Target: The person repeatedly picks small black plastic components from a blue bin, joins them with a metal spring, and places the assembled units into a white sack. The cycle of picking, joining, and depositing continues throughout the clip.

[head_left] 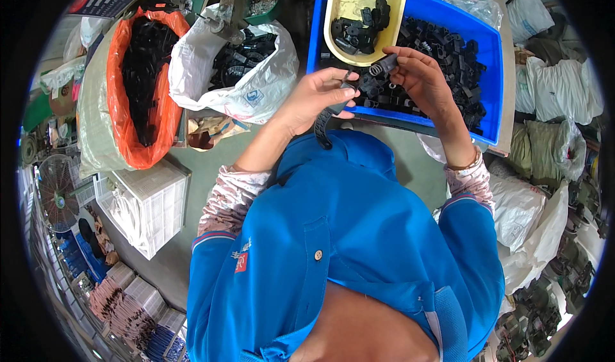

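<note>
My left hand (314, 99) is closed around a black curved plastic part (321, 131), whose ribbed tail hangs down below the fingers. Between the thumb and fingertips of my right hand (424, 83) is a small black plastic part (387, 62) with a metal coil spring showing at its end. The two parts are close together but apart. Both hands are over the near side of a blue bin (492, 99) full of small black plastic pieces (442, 48). A yellow tray (349, 0) with more black pieces rests at the bin's left side.
Left of the bin stand a white woven sack (186, 74) and an orange-lined sack (120, 93), both holding black parts. A green container (261, 17) of small bits sits behind. A white plastic crate (157, 195) is lower left; white sacks (557, 90) line the right.
</note>
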A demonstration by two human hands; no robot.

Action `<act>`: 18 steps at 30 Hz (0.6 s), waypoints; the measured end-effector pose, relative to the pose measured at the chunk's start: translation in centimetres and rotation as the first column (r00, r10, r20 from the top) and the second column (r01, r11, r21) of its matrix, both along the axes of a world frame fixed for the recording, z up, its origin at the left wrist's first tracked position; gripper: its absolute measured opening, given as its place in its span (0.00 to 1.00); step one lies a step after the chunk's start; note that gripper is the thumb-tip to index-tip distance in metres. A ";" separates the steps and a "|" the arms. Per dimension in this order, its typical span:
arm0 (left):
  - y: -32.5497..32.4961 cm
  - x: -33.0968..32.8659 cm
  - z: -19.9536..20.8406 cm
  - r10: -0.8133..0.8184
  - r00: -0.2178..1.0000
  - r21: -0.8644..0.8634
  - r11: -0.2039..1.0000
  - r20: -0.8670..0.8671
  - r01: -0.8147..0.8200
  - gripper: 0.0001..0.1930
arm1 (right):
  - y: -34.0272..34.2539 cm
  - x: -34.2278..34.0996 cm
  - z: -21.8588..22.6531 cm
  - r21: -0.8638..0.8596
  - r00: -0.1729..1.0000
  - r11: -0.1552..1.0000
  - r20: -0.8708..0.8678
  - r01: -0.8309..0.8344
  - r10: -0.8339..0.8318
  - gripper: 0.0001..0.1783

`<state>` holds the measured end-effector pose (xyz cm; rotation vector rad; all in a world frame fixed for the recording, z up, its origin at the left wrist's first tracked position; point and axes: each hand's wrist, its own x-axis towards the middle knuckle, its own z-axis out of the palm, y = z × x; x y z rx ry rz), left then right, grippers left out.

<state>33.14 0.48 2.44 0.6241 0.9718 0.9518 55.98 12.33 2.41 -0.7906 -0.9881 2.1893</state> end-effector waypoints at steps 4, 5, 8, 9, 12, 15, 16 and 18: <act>-0.3 0.4 -0.2 -0.003 1.000 0.008 1.000 -0.010 0.004 0.19 | 0.2 -0.4 0.8 0.122 0.988 0.990 0.147 -0.067 0.049 0.14; -0.3 0.4 -0.1 -0.022 1.000 0.029 0.999 -0.015 0.022 0.19 | 0.3 -0.4 0.8 0.152 0.983 0.984 0.172 -0.094 0.068 0.13; -0.3 0.5 -0.6 -0.044 0.999 0.080 0.996 0.020 0.043 0.19 | 0.1 -0.9 0.9 0.223 0.965 0.965 0.252 -0.137 0.078 0.11; -0.3 0.6 -0.6 -0.041 0.999 0.079 0.996 0.020 0.040 0.19 | 0.2 -1.0 1.0 0.255 0.958 0.953 0.272 -0.165 0.093 0.11; -0.4 0.7 -0.5 -0.036 0.999 0.082 0.996 0.025 0.034 0.18 | 0.4 -1.1 1.3 0.326 0.940 0.918 0.322 -0.225 0.116 0.11; -0.4 0.8 -0.5 -0.039 0.999 0.087 0.996 0.033 0.036 0.18 | 0.5 -1.2 1.3 0.351 0.925 0.900 0.361 -0.257 0.123 0.11; -0.4 0.9 -0.5 -0.041 0.999 0.083 0.996 0.030 0.038 0.18 | 0.5 -1.2 1.2 0.354 0.915 0.892 0.379 -0.281 0.138 0.11; -0.3 0.9 -0.6 -0.038 0.999 0.081 0.996 0.032 0.035 0.18 | 0.4 -1.4 1.2 0.354 0.910 0.886 0.386 -0.298 0.152 0.11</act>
